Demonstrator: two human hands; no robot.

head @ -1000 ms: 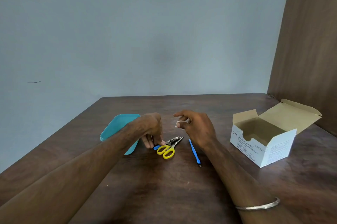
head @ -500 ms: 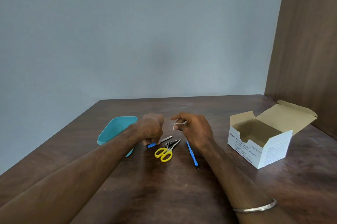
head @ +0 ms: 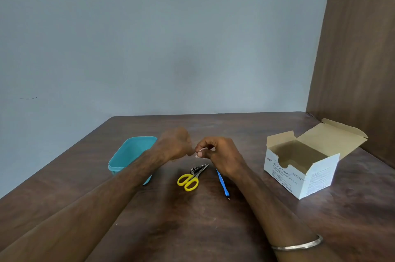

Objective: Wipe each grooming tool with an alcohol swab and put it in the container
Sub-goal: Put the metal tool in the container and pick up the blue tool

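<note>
My left hand is raised above the table with its fingers curled; it is blurred, and the small blue-handled tool it grips is hidden inside it. Just to its right, my right hand pinches a white alcohol swab between thumb and fingers. The two hands nearly touch. Below them on the table lie yellow-handled scissors, a metal nail clipper against the scissor blades, and a thin blue-handled tool. A teal container stands to the left, partly behind my left forearm.
An open white box of alcohol swabs stands at the right, its flap up. A dark wooden panel rises behind it, and a grey wall runs along the table's far edge. I wear a metal bangle on the right wrist.
My left hand took the blue-handled tool off the table beside the scissors and lifted it toward my right hand. My right hand kept the swab and curled its fingers closer.
</note>
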